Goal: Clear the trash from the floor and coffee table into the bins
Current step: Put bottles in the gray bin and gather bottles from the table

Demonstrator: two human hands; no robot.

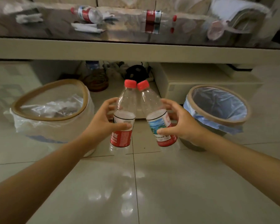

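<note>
My left hand (102, 118) grips a clear plastic bottle (125, 101) with a red cap and red label. My right hand (181, 123) grips a second red-capped bottle (152, 102) with a blue and red label. Both bottles are held upright above the tiled floor, caps touching. A bin with a clear liner (50, 117) stands on the left, holding some plastic. A bin with a blue liner (218, 122) stands on the right. On the glossy coffee table (136, 47) lie a bottle (87, 13), another bottle (153, 16), a loose red cap (174, 17) and white paper scraps (87, 28).
Under the table sit a dark woven basket (97, 81), a black object (136, 72) and a cream low unit (200, 83). A pinkish wrapper (217, 29) and white scraps (28, 18) lie on the tabletop. Glossy tiled floor (136, 183) spreads in front of me.
</note>
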